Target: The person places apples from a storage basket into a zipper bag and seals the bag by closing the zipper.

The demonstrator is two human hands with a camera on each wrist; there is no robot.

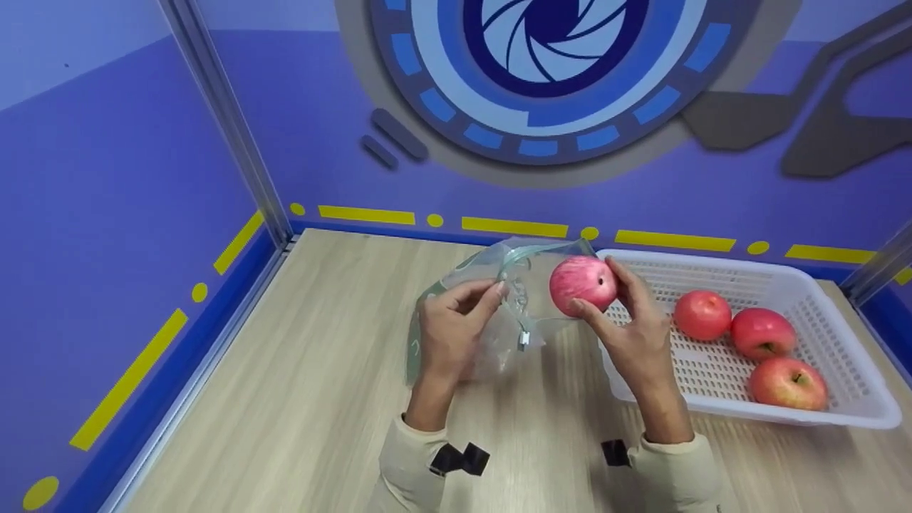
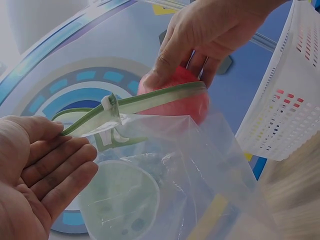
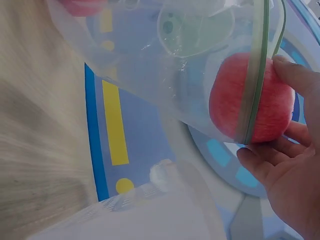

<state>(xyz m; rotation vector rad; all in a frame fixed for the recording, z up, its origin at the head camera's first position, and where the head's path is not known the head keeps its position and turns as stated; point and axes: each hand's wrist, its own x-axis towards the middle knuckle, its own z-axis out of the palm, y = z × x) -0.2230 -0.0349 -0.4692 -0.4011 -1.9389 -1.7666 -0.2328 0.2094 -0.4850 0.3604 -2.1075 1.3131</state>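
A clear zip bag (image 1: 499,299) with a green seal strip (image 2: 150,102) is held up over the wooden table. My left hand (image 1: 452,324) pinches its near rim between thumb and fingers (image 2: 50,165). My right hand (image 1: 630,320) grips a red apple (image 1: 583,283) at the bag's mouth, right beside the seal strip. In the right wrist view the apple (image 3: 250,100) sits partly past the green strip, with fingers (image 3: 295,75) curled round it. In the left wrist view the apple (image 2: 185,100) shows behind the strip.
A white perforated basket (image 1: 841,306) stands on the table to the right with three red apples (image 1: 762,333) in it. Blue walls close the table's back and left sides. The wooden table top (image 1: 299,399) lies bare at the left.
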